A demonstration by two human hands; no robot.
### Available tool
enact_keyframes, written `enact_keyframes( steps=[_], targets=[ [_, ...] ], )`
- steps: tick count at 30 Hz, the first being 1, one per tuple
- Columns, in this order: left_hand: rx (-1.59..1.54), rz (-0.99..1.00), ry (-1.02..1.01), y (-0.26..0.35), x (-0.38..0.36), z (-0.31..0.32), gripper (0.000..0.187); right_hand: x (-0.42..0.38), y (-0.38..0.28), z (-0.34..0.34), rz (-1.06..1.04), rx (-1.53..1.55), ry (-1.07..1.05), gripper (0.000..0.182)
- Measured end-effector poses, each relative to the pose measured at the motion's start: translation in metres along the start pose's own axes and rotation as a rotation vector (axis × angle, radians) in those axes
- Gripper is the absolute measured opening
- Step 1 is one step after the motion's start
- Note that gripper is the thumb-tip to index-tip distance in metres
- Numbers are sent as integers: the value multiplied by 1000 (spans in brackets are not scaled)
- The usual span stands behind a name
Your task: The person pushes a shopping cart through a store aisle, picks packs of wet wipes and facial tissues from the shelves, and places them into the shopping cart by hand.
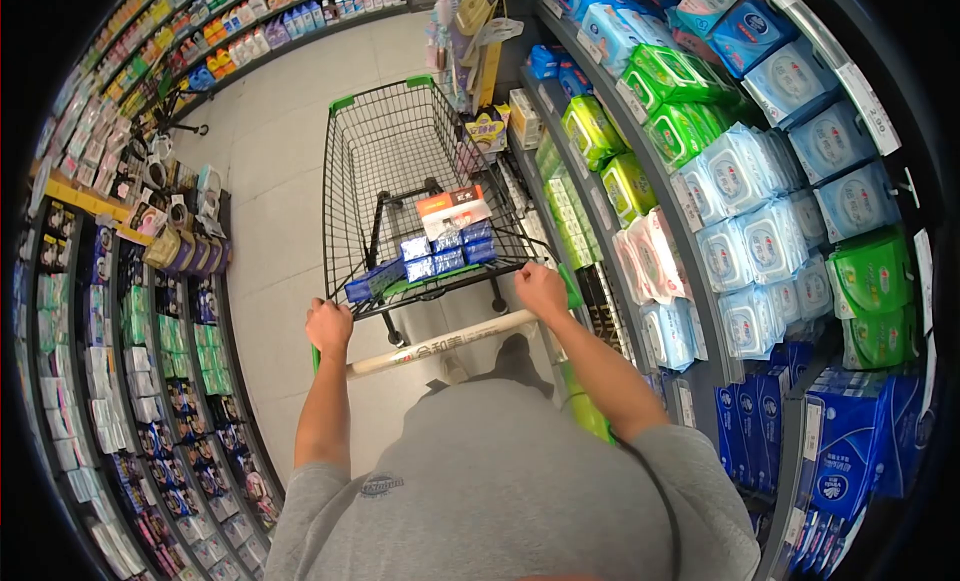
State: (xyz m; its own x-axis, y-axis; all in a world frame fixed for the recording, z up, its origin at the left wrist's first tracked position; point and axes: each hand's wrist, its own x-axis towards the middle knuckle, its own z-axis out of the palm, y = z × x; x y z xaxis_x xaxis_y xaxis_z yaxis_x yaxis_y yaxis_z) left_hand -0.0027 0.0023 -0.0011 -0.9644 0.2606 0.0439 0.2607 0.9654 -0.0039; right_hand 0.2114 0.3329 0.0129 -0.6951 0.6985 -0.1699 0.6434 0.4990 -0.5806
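A black wire shopping cart (345, 161) with green corner pieces stands in front of me. My left hand (329, 324) is closed around the cart's frame at its near left corner. On the near right corner, my right hand (541, 287) is closed in the same way. The beige handle bar (450, 341) runs between my forearms, nearer to my body than both hands. Inside the basket, several blue shiny packs (432, 266) lie at the near end. An orange and white box (452, 213) rests against them.
Shelves on the right hold light blue wipes packs (745, 246), green packs (685, 76) and dark blue tissue packs (845, 431). Small packaged goods (150, 381) fill the left shelves. The tiled floor (270, 221) runs ahead towards a far shelf of bottles (300, 21).
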Motion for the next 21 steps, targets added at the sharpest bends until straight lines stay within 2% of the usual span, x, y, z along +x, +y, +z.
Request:
enact_keyframes(
  steps=[2, 4, 6, 7, 8, 9, 10, 12, 14, 15, 17, 18, 20, 21],
  targets=[
    [-1, -2, 7, -3, 0, 1, 25, 5, -3, -6, -31, 38, 24, 26],
    [-30, -16, -14, -3, 2, 6, 26, 25, -8, -31, -155, 203, 148, 27],
    [-35, -20, -21, -3, 1, 4, 26, 66, -23, -82, -263, 142, 334, 28],
    [-26, -14, -26, -3, 0, 3, 26, 89, -33, -113, -344, 147, 509, 28],
    [-32, -11, -30, -2, 0, 4, 26, 110, -44, -151, -286, 91, 520, 24],
    [-36, -17, -27, -2, 0, 4, 26, 136, -45, -181, -454, 80, 726, 20],
    [-40, -26, -23, -2, 1, 4, 26, 150, -55, -215, -405, -24, 766, 19],
    [-43, -46, -25, -1, 1, 3, 26, 178, -59, -266, -469, -333, 1013, 29],
    [-64, -38, -12, -2, -1, 3, 24, 213, -43, -303, -393, -511, 987, 45],
    [-71, -58, -12, -2, -2, 3, 24, 219, -39, -313, -415, -509, 982, 45],
    [-88, -55, 3, -2, -2, 6, 23, 230, -38, -329, -180, -579, 788, 65],
    [-94, -81, -3, -2, -4, 7, 23, 237, -36, -334, -206, -584, 778, 65],
    [-98, -44, 10, -3, -5, 10, 22, 248, -34, -341, 22, -613, 528, 75],
    [-99, -35, 17, -4, -6, 10, 23, 249, -37, -342, -4, -622, 516, 75]
  ],
)
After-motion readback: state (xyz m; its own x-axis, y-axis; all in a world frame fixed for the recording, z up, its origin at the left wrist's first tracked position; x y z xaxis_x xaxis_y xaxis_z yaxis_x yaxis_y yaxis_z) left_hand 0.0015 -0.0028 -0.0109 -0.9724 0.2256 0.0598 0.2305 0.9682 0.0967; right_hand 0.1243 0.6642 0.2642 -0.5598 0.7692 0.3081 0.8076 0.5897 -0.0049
